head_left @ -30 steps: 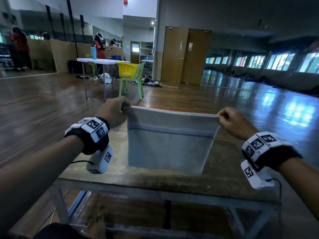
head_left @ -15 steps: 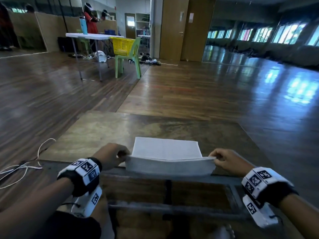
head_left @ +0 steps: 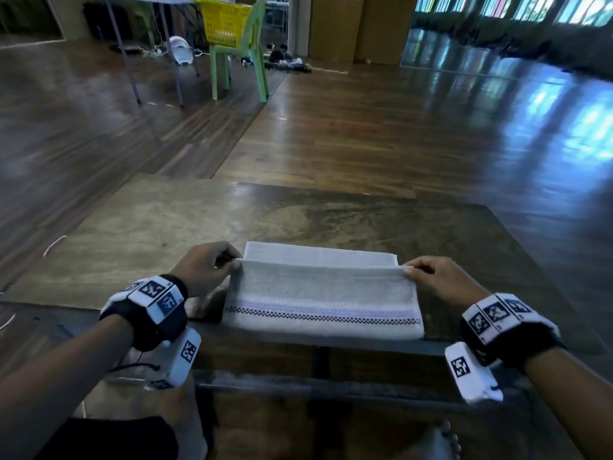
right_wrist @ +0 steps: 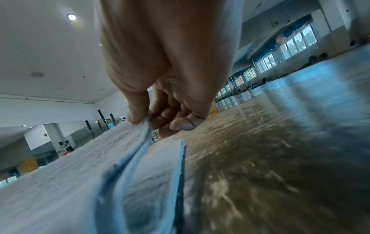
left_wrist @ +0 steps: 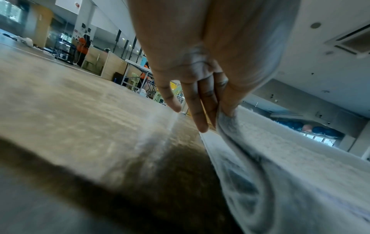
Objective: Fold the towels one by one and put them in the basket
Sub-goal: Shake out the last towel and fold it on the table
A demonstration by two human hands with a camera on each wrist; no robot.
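Worktop: worn brown wooden worktop (head_left: 159, 234) on a metal frame, filling the lower middle of the head view; its grain is blotchy and scuffed
Towel: pale grey towel (head_left: 321, 293) with a dark checked stripe lies folded at the near edge of the worktop, lower centre; the upper layer stops short of the far edge, so a strip of the lower layer shows
Left hand: left hand (head_left: 204, 268) pinches the towel's upper-left corner between thumb and fingers (left_wrist: 202, 101)
Right hand: right hand (head_left: 441, 280) pinches the upper-right corner, its other fingers (right_wrist: 180, 117) curled in
Room: large hall with glossy dark plank floor (head_left: 381, 127); windows at upper right
Basket: yellow basket (head_left: 224, 19) on a green plastic chair (head_left: 242, 61), upper left, well apart from the worktop
Writing: only black-and-white square code markers on the wristbands (head_left: 156, 295); no readable words
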